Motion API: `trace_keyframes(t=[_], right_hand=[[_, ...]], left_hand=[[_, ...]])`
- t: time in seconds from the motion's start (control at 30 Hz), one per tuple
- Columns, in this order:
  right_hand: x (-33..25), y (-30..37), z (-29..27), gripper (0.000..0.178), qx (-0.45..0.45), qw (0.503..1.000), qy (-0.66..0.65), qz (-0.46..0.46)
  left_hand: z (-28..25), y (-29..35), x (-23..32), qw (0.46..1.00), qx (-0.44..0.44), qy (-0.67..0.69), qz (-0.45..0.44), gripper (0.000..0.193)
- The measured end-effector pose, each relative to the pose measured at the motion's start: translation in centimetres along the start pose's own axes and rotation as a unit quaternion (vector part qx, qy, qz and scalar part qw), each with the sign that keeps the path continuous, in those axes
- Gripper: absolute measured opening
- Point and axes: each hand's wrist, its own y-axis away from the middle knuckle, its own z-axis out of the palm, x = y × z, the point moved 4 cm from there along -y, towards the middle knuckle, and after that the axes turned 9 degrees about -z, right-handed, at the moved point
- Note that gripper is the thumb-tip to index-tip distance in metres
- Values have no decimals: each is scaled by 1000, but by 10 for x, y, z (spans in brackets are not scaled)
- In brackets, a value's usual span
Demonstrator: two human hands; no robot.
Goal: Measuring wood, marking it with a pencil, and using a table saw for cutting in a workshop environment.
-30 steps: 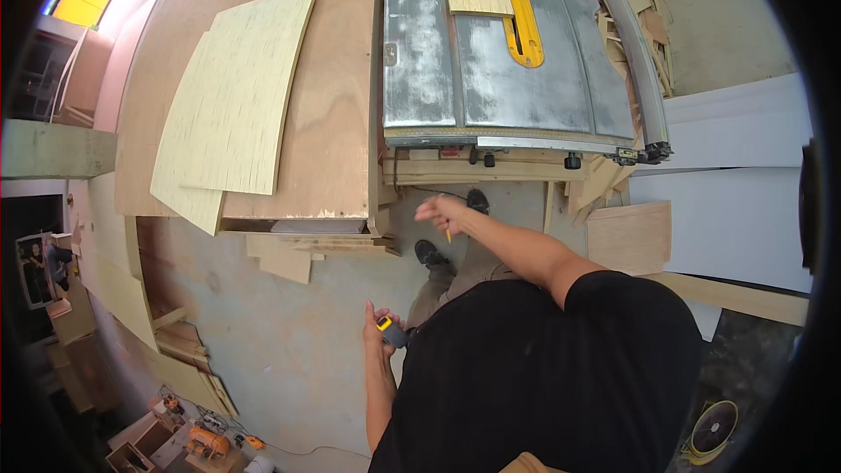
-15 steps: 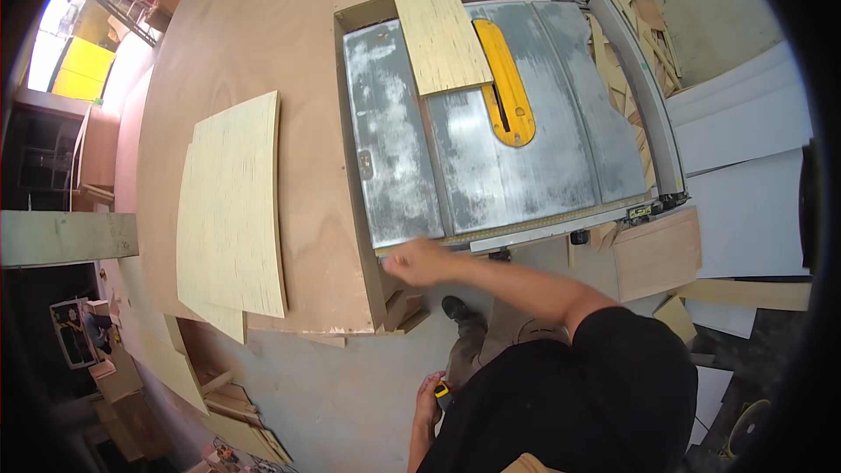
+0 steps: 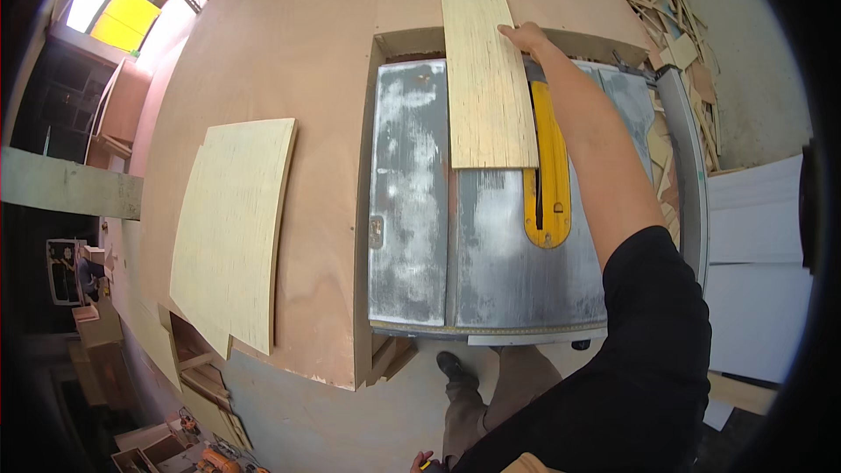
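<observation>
Pale plywood strip (image 3: 486, 96), one: lying lengthwise with its near end over the saw table (image 3: 526, 289) and its far end reaching over the plywood worktop (image 3: 324, 166) beyond; its right edge overlaps the yellow insert (image 3: 554, 184).

Right hand (image 3: 526, 38), one: at the strip's right edge near the far end, a digit upon the upper face. The other fingers are hidden, so whether they clamp the wood or merely rest cannot be told.

Left hand (image 3: 420, 459), one: low at the picture's lower edge, fingers seemingly closed around a yellow-and-dark tape measure (image 3: 431, 466) (mostly cut off by the frame).

Handling, as judged: grip well clear of the slot (image 3: 539, 201), keep the strip flat and level, and support the near end against tipping or snagging on the insert.

Count, outward: saw table, one; yellow insert, one, with one slot; grey fence rail (image 3: 688, 140), one, at right; pale boards (image 3: 232, 228), two discernible, overlapping on the worktop at left; shoe (image 3: 448, 366), one showing; white sheets (image 3: 758, 254), at least two; wood offcuts (image 3: 679, 48), heaped, beyond counting.
</observation>
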Motion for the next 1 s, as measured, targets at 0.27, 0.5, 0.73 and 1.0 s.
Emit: trace_keyframes(t=[0.27, 0.5, 0.73, 1.0], right_hand=[[-85, 29, 2, 53, -12, 946, -324, -15], [41, -3, -321, 59, 164, 756, -611, -168], [15, 378, -131, 20, -220, 927, -274, -127], [27, 619, -32, 27, -337, 888, -310, -49]], left_hand=[[30, 31, 6, 980, 5, -188, 69, 34], [46, -44, 24, 878, -53, -474, 45, 38], [214, 48, 128, 793, -247, -511, 222, 50], [335, 140, 156, 698, -343, -577, 251, 64]])
